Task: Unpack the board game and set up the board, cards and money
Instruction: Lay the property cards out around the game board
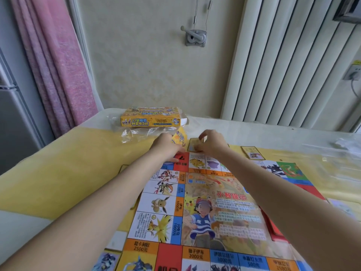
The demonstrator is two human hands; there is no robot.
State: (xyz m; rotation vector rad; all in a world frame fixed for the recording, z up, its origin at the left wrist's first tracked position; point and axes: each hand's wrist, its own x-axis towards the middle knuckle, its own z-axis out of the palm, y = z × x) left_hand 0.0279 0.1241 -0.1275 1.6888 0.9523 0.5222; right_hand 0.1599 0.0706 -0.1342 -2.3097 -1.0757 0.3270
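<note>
With the board (195, 208) spread flat across the middle of the frame, we pinch a card (195, 146) in our right hand (212, 142) at its top edge, apparently to lay it there, while our left hand (166, 146) grips a yellow pack (179, 137).

A table (58, 173) under a yellow cloth carries the unfolded game board (195, 212). Beyond the board's far edge lie the yellow game box (150, 119), crumpled clear wrap (136, 133) and two cards (253, 153).
</note>
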